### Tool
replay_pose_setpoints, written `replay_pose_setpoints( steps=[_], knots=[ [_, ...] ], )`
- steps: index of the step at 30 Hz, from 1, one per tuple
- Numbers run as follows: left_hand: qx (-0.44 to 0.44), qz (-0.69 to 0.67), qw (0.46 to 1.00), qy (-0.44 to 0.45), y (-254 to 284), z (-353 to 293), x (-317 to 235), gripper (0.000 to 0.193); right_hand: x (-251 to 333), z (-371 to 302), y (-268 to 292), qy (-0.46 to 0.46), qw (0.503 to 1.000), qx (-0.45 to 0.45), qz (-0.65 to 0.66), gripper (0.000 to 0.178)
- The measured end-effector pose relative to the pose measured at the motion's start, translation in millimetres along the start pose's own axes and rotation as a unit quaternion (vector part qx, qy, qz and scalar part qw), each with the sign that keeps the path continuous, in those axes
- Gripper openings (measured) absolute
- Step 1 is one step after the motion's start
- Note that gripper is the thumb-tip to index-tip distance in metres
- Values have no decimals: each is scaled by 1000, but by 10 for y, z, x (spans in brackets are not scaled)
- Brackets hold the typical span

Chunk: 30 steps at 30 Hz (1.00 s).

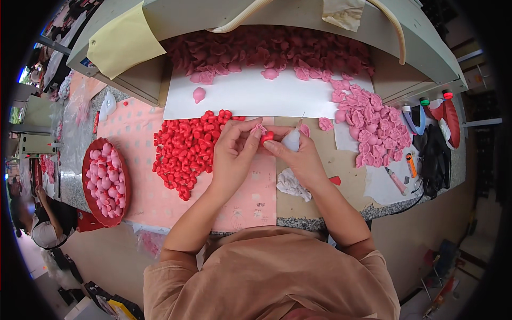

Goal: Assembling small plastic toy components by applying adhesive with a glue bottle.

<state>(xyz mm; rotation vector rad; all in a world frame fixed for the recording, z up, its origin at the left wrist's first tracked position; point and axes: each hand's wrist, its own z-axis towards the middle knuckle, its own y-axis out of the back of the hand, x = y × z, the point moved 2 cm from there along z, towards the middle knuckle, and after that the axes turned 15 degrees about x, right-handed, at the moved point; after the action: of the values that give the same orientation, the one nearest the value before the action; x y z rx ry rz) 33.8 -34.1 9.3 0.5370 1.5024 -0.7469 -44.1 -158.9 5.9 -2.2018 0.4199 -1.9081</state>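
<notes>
Between the fingertips of my left hand [234,149] is a small pink petal-shaped plastic piece [258,128]. My right hand [306,162] pinches a glossy red piece [267,137] close beside it. A white squeeze bottle with a thin needle tip [292,140] is also held in my right hand, its needle pointing up and away. Left of my hands lies a heap of red pieces [184,149]. To the right spreads a pile of pink pieces [373,122]. A single pink piece [325,124] lies apart from that pile.
A red bowl [126,205] of rounded pink pieces stands at left. More pink pieces [266,50] fill the cabinet-like hood [426,58] ahead. Crumpled tissue [293,184], an orange cutter [411,165], a tube [397,181] and bottles [451,122] lie right. A person [45,224] sits far left.
</notes>
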Motion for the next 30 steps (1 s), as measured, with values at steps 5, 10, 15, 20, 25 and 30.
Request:
replay_pose_setpoints(
  steps=[5, 10, 15, 20, 25, 30],
  knots=[
    [21, 64, 998, -11, 6, -13, -2, 21, 39, 22, 3, 16, 1000, 0, -9, 28],
    [59, 49, 997, 24, 79, 18, -109, 24, -8, 39, 33, 28, 1000, 5, -11, 28],
    [105, 181, 977, -37, 51, 27, -77, 27, 22, 22, -5, 42, 999, 20, -3, 29],
    [87, 127, 988, 6, 30, 0, -85, 23, -48, 12, -3, -17, 998, 35, 52, 29],
    [92, 95, 991, 23, 41, -22, -39, 21, -56, -3, -45, -19, 997, 50, 50, 28],
    [79, 69, 994, 25, -2, -56, -76, 20, -39, -5, -58, -4, 996, 50, 70, 26]
  ],
)
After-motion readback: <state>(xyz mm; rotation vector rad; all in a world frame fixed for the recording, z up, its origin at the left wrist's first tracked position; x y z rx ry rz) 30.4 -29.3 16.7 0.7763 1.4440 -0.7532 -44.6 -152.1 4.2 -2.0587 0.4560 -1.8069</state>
